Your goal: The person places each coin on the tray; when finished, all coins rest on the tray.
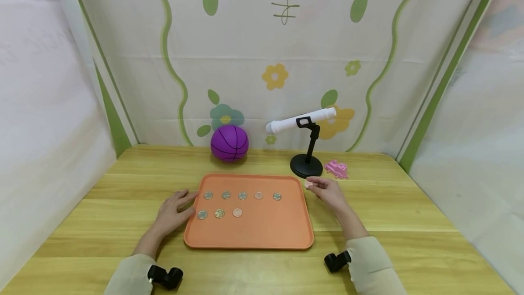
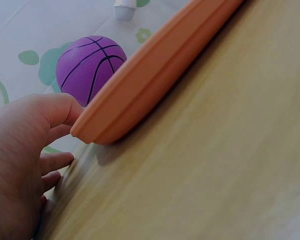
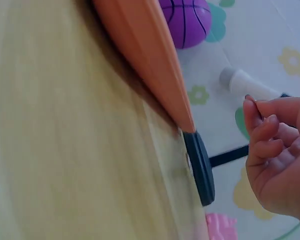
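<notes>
An orange tray [image 1: 270,236] lies on the wooden table with several coins on it in two rows. The back row ends with a greenish coin [image 1: 277,196] toward the right; the front row ends with a copper-coloured coin [image 1: 237,213]. Just off the tray's right rim, my right hand [image 1: 330,192] pinches a coin [image 1: 309,185] between thumb and fingertips; in the right wrist view only its thin edge shows. My left hand [image 1: 173,212] rests at the tray's left rim, its fingers loosely bent and touching the edge.
Behind the tray sits a purple basketball [image 1: 229,144]. A white microphone [image 1: 303,119] is clipped to a black stand [image 1: 306,165] at the back right, beside a small pink toy [image 1: 337,169]. A printed cloth [image 1: 229,72] hangs behind the table.
</notes>
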`<state>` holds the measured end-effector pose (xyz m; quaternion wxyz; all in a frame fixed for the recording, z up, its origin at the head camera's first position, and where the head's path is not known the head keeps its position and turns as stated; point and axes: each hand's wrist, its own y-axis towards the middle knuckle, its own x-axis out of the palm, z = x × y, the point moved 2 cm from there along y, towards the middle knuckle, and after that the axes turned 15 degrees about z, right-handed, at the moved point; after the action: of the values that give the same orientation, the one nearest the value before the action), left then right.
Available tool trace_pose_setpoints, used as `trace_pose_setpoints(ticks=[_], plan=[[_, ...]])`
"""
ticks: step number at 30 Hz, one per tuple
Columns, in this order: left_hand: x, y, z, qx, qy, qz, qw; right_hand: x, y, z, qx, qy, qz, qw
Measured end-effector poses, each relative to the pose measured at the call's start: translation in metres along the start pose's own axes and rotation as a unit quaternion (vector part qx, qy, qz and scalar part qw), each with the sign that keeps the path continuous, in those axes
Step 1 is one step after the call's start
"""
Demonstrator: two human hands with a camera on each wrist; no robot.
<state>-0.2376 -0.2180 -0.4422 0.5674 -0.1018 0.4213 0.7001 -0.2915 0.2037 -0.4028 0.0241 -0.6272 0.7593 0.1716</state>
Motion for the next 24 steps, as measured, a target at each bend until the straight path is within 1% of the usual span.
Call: trace_pose_setpoints(ticks=[1, 2, 4, 5, 7, 8, 9, 12, 14, 17, 19, 24], plan=[[0.000, 0.000, 0.000, -0.001, 0.000, 0.000, 1.0000, 0.004, -0.002, -0.002, -0.008, 0.010, -0.010, 1.000], [0.000, 0.000, -0.001, -0.001, 0.002, 0.000, 1.0000, 0.008, -0.001, 0.000, -0.018, 0.027, -0.024, 0.999], [0.000, -0.001, -0.001, -0.001, 0.002, -0.001, 1.0000, 0.016, -0.003, -0.001, -0.029, 0.039, -0.043, 0.998], [0.000, -0.001, -0.001, -0.001, 0.003, -0.001, 1.0000, 0.020, -0.005, -0.004, -0.027, 0.039, -0.047, 0.998], [0.000, -0.001, 0.000, 0.000, 0.003, -0.001, 1.0000, 0.029, -0.009, -0.008, -0.018, 0.042, -0.059, 0.997], [0.000, -0.001, 0.000, 0.001, 0.003, -0.001, 1.0000, 0.034, -0.010, -0.010, -0.009, 0.044, -0.064, 0.997], [0.000, -0.001, 0.000, 0.000, 0.002, -0.001, 1.0000, 0.038, -0.014, -0.017, 0.006, 0.036, -0.063, 0.997], [0.000, 0.000, 0.000, -0.001, 0.001, -0.001, 1.0000, 0.051, -0.018, -0.025, 0.031, 0.038, -0.086, 0.995], [0.000, 0.000, -0.001, -0.004, 0.000, -0.002, 1.0000, 0.058, -0.023, -0.034, 0.039, 0.042, -0.111, 0.992], [0.000, 0.001, -0.001, -0.003, 0.000, -0.001, 1.0000, 0.070, -0.031, -0.045, 0.038, 0.045, -0.143, 0.988], [0.000, 0.001, 0.000, -0.001, 0.000, 0.001, 1.0000, 0.077, -0.038, -0.051, 0.042, 0.046, -0.157, 0.986], [0.000, 0.001, 0.000, -0.002, -0.003, 0.000, 1.0000, 0.093, -0.046, -0.045, 0.062, 0.039, -0.174, 0.982]])
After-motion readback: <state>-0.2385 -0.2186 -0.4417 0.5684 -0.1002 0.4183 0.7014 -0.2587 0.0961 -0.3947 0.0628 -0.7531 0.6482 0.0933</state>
